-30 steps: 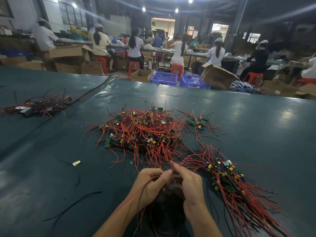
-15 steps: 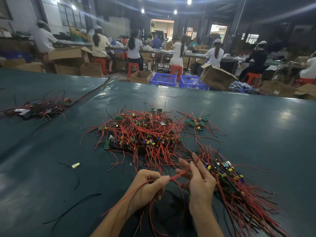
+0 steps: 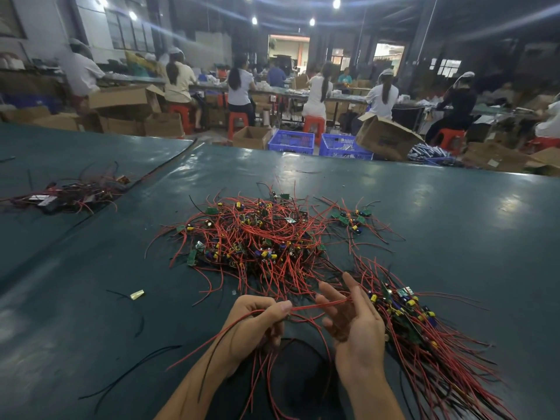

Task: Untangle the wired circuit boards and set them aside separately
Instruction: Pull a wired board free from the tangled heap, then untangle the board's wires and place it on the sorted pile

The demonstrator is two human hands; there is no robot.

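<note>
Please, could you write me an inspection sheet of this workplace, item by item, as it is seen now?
Surface: dark green table mat, glossy.
Job's things: tangled pile of wired boards at centre; aligned bundle right of the hands.
Clutter: pale scrap; loose black wire; another wire heap far left.
Grippers: left hand pinches a red wire; right hand, fingers spread, touches the same wire.
Cables: nothing seen besides the boards' own leads.
Surroundings: seated workers, cardboard boxes, blue crates.
</note>
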